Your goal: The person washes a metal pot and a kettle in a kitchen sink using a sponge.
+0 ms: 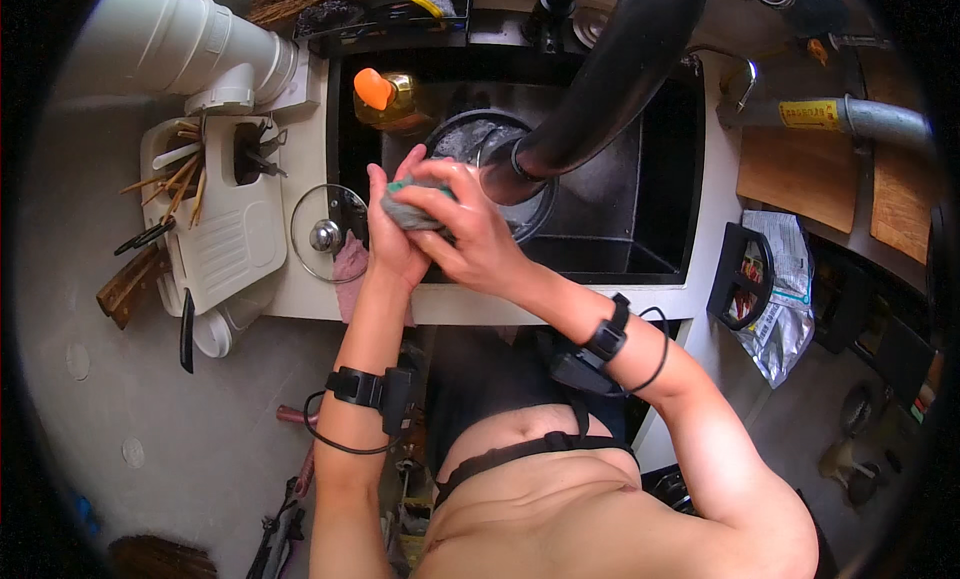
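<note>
A grey scrubbing pad with a green patch [418, 205] is pressed between my two hands over the near left part of the black sink [600, 267]. My left hand [391, 241] supports it from the left, palm up. The fingers of my right hand [469, 222] curl over its top. Behind my hands, a round dark pan [553, 207] stands in the sink with suds or water in it, partly hidden by a thick black tube [600, 91]. A bottle with an orange cap [373, 89] stands at the sink's back left.
A glass lid [298, 252] and a pink cloth [349, 282] lie at the sink's left edge. Farther left are a white utensil holder [225, 241] with chopsticks and knives, and a white pipe [180, 38]. To the right are a silver packet [784, 301] and wooden boards [799, 177].
</note>
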The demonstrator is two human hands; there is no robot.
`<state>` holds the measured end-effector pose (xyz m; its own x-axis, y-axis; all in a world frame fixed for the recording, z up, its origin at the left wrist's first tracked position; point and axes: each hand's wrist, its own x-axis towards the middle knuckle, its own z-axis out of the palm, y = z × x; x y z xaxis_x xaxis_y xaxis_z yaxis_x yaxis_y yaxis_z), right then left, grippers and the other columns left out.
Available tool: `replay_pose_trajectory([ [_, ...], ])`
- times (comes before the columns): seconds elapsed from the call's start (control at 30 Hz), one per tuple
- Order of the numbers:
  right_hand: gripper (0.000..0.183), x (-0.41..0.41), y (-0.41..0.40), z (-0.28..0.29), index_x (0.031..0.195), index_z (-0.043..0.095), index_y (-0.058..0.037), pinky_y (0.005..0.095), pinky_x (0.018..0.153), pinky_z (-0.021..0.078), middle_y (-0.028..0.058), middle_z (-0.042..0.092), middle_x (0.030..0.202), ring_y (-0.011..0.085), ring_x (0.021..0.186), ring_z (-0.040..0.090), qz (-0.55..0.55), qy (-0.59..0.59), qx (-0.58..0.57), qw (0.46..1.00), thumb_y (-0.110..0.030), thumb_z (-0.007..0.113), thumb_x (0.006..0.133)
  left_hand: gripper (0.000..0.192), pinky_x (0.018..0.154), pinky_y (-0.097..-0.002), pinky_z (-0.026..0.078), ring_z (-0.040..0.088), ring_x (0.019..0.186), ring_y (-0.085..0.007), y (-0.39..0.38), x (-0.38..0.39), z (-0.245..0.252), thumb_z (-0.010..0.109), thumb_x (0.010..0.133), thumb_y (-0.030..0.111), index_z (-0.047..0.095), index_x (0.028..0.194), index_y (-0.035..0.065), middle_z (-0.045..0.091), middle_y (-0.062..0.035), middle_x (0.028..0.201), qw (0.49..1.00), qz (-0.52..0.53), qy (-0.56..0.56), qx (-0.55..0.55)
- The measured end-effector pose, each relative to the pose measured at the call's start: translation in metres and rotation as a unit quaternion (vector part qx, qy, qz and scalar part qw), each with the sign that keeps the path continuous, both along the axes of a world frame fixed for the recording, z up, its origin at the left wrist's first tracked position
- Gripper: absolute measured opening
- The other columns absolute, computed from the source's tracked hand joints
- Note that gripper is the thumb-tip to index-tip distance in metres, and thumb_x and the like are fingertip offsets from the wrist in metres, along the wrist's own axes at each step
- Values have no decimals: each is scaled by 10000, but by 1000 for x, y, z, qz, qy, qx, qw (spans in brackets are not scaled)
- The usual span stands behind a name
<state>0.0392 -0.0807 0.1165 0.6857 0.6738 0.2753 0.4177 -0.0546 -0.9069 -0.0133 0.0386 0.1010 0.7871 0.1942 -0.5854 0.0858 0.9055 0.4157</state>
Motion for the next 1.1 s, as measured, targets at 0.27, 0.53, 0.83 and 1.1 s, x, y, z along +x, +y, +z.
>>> replay_pose_trajectory([
  [0.27,333,-11,22,-21,1106,581,-29,417,922,435,174,563,1061,376,1033,548,-77,95,60,991,-57,669,786,753,1136,-435,340,465,1316,-316,-5,3,11,236,1020,615,331,1478,25,474,-207,1428,999,30,-12,-35],
  [0.53,303,-7,36,-40,1114,566,-21,409,878,437,179,578,1039,378,978,548,-156,138,57,976,-62,660,829,759,1121,-363,341,454,1301,-232,-5,4,1,272,1017,620,321,1482,22,450,-113,1410,1000,18,-10,-9],
  [0.83,287,-9,21,-54,1164,576,-15,393,865,486,142,629,1038,289,963,623,-228,230,78,943,-67,653,893,708,1182,-468,252,387,1378,-323,-7,-5,-4,244,1034,577,289,1518,61,429,-201,1465,998,29,-12,-51],
  [1.1,347,24,-44,-105,1144,581,-3,423,873,474,206,612,1078,395,1017,591,-206,88,-101,969,-81,690,825,560,1124,-442,333,433,1331,-284,6,-11,-4,358,1054,458,400,1464,80,487,-179,1429,997,-28,68,6],
])
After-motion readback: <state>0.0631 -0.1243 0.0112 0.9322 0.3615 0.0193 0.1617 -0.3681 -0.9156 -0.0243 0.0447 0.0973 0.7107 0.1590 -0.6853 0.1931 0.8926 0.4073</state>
